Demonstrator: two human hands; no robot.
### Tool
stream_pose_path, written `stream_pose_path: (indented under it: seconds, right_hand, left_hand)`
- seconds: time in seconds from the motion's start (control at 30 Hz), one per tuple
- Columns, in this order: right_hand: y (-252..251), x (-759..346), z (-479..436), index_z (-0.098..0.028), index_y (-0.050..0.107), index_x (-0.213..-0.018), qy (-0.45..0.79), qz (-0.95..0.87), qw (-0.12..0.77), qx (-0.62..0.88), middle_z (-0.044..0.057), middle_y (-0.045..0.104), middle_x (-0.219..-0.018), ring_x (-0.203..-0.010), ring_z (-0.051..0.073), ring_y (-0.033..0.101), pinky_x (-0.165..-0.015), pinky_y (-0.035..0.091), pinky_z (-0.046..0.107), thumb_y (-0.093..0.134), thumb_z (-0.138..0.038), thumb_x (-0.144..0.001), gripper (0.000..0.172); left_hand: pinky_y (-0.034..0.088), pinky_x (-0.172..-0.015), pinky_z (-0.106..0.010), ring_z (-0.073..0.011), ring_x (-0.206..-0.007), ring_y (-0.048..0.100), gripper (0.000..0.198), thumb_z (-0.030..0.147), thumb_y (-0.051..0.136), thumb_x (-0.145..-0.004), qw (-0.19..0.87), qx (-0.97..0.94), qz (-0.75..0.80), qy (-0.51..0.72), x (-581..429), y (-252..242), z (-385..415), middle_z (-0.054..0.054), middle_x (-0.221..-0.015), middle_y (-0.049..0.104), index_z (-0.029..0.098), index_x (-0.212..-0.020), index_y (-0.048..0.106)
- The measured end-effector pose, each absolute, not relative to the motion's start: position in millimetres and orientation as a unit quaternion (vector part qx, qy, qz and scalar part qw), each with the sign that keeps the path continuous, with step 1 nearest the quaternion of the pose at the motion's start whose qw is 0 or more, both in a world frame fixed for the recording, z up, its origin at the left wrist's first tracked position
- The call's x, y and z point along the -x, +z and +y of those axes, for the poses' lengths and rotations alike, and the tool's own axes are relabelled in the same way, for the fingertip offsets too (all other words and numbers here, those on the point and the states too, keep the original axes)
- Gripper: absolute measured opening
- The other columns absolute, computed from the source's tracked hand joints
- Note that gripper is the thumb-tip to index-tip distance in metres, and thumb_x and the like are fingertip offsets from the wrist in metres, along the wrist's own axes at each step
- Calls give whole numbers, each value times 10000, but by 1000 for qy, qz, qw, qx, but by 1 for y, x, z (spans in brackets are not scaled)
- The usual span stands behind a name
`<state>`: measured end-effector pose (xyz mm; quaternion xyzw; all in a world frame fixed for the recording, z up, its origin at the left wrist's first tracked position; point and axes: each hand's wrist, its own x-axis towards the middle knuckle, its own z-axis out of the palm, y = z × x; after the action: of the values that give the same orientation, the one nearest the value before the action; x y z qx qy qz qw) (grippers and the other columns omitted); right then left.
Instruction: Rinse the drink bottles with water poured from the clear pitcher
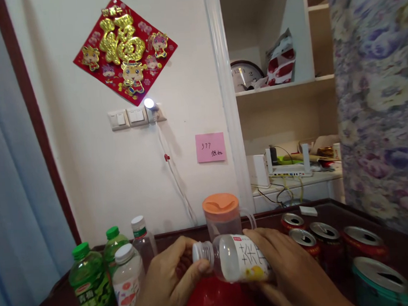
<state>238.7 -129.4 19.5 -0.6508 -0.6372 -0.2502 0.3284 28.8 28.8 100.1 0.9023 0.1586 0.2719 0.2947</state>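
A clear plastic bottle [228, 257] with a white label lies almost level in front of me, its white cap [197, 252] pointing left. Wrapped round its body is my right hand [289, 268]. The fingers of my left hand [172, 274] are closed at the cap and neck; the cap sits on the bottle. Just below the bottle, a shiny red thing [216, 299] with gold marks shows in part. Behind it stands a clear pitcher [223, 224] with an orange lid [220, 204].
At left stand green-capped bottles [91, 287], a white-capped bottle [127, 275] and another clear bottle [145, 241]. Several opened drink cans [362, 242] stand at right on the dark table [328, 207]. A wall and shelves with a router [289, 169] lie behind.
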Motion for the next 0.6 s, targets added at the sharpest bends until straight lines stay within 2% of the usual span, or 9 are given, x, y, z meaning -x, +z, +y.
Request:
stream_pose_path:
  seconds: [0.13, 0.23, 0.37, 0.47, 0.6]
  right_hand:
    - [26, -234, -133, -198, 479, -1390, -147, -610, 368, 686, 124, 553, -1308, -1166, 329, 529, -969, 467, 473, 632, -126, -689, 721]
    - [34, -229, -134, -225, 507, -1367, -43, -584, 432, 686, 93, 562, -1283, -1136, 303, 545, -937, 475, 413, 642, -214, -750, 631]
    - [37, -225, -132, -253, 515, -1361, 35, -563, 500, 657, 69, 567, -1264, -1120, 288, 546, -931, 457, 385, 674, -267, -741, 640]
    - [30, -223, -128, -268, 518, -1367, 71, -536, 532, 652, 67, 566, -1262, -1133, 294, 533, -951, 440, 404, 697, -271, -722, 670]
    - [16, -216, -121, -238, 535, -1382, 80, -495, 536, 679, 108, 547, -1272, -1166, 340, 507, -995, 413, 481, 735, -331, -678, 738]
  left_hand:
    - [511, -664, -263, -189, -758, 647, 339, 544, 547, -927, 326, -872, 176, 320, -26, 102, 30, -20, -846, 705, 223, -995, 634]
    - [556, -781, -300, -221, -917, 692, 388, 521, 603, -907, 393, -841, 177, 327, -25, 100, 35, -47, -1015, 732, 241, -1175, 592]
    - [566, -875, -330, -237, -1060, 685, 443, 471, 645, -892, 437, -822, 167, 324, -25, 98, 41, -71, -1159, 697, 246, -1257, 534]
    - [571, -874, -339, -234, -1046, 688, 424, 439, 642, -889, 408, -835, 173, 326, -23, 99, 45, -75, -1165, 687, 236, -1248, 544]
    - [574, -832, -354, -237, -962, 692, 382, 400, 666, -855, 305, -871, 201, 329, -20, 103, 53, -64, -1122, 703, 230, -1190, 596]
